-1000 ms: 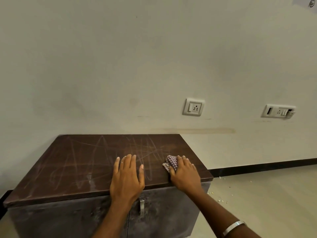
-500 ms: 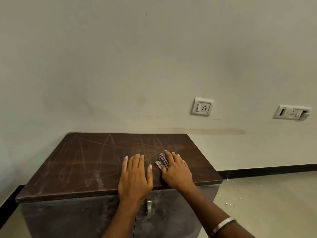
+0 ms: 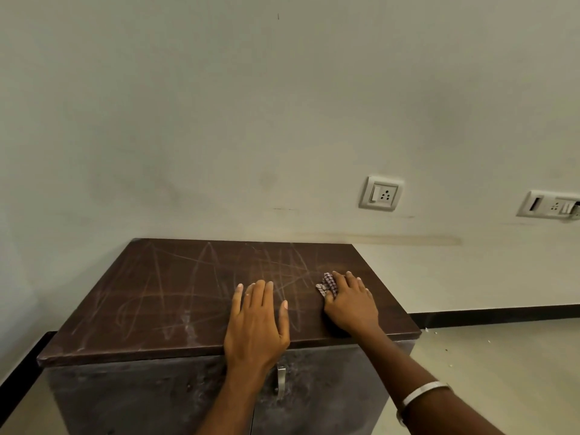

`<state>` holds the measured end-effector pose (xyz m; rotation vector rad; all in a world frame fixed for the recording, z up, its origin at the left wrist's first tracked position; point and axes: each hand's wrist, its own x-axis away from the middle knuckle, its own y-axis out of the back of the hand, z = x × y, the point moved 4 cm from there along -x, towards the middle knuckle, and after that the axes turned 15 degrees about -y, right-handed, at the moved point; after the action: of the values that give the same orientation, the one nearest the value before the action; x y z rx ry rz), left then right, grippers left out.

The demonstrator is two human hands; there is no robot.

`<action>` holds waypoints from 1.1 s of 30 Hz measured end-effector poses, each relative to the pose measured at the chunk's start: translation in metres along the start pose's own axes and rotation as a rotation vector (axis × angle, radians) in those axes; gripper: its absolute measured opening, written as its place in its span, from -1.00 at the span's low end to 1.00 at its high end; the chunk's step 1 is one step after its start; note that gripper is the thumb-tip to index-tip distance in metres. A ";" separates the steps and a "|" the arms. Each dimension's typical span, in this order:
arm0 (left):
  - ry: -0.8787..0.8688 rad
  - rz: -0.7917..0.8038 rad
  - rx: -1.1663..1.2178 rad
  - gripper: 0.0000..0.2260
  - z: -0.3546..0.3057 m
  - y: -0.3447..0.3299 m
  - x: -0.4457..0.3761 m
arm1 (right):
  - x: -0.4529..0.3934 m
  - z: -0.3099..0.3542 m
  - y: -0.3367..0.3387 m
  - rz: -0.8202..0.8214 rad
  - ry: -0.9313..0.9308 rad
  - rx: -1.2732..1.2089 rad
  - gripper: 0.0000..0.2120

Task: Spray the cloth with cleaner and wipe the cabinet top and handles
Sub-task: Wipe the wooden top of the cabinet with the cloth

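Note:
A low cabinet has a dark brown top streaked with dusty wipe marks. My right hand lies flat on the right part of the top and presses a small checked cloth under its fingers; only the cloth's left edge shows. Flat on the top near the front edge rests my left hand, fingers straight and holding nothing. One metal handle shows on the grey cabinet front just below my left wrist. No spray bottle is in view.
The cabinet stands against a pale wall with a socket and a switch plate to the right. Light floor with a few crumbs lies right of the cabinet, bordered by a black skirting.
My right hand has slid the cloth away from the front edge, further back on the top. My left hand stays flat in place. The camera view has shifted left a little.

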<state>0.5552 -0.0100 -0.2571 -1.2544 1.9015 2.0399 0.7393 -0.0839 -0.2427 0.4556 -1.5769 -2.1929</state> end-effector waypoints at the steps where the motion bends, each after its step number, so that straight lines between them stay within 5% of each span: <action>1: -0.001 -0.002 -0.001 -0.50 0.000 0.000 0.000 | 0.002 0.008 -0.003 0.006 0.028 -0.002 -0.44; 9: 0.005 -0.013 -0.006 -0.51 0.001 0.000 -0.001 | 0.004 0.036 -0.014 0.031 0.134 -0.024 -0.45; 20: -0.002 -0.023 0.006 -0.51 0.000 -0.001 0.000 | -0.038 -0.016 0.000 -0.027 -0.044 -0.003 -0.43; 33: -0.002 -0.036 -0.013 -0.51 0.001 -0.001 0.000 | -0.022 0.038 -0.017 0.025 0.164 -0.023 -0.44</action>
<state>0.5549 -0.0094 -0.2580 -1.2793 1.8534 2.0385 0.7382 -0.0371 -0.2468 0.5890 -1.4618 -2.0951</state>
